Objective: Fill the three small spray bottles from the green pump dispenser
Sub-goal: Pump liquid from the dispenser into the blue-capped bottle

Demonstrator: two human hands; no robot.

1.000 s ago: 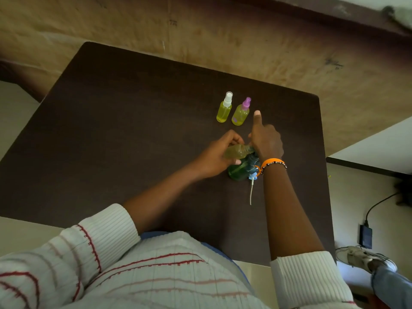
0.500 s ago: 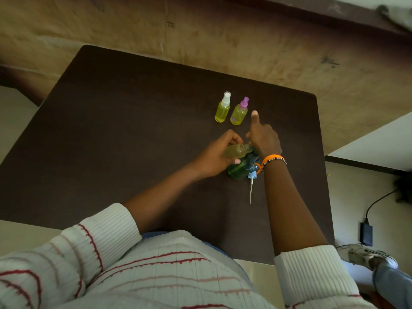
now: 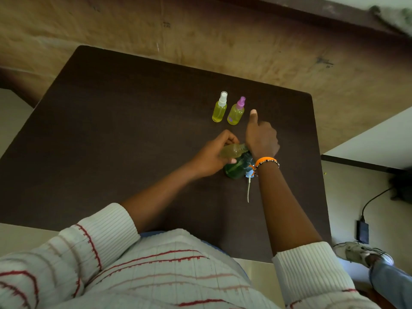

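Left hand [image 3: 211, 156] grips uncapped small bottle [image 3: 233, 150] tilted at green pump dispenser [image 3: 237, 167], right half of desk [image 3: 133, 130]; right hand [image 3: 260, 139] atop dispenser, grip hidden, one finger straight; two capped bottles [image 3: 227, 110] toward far edge.

Your view is dim over the dark brown wooden bench [image 3: 133, 134]; brighter right side, wide-angle bending at edges, corners soft.
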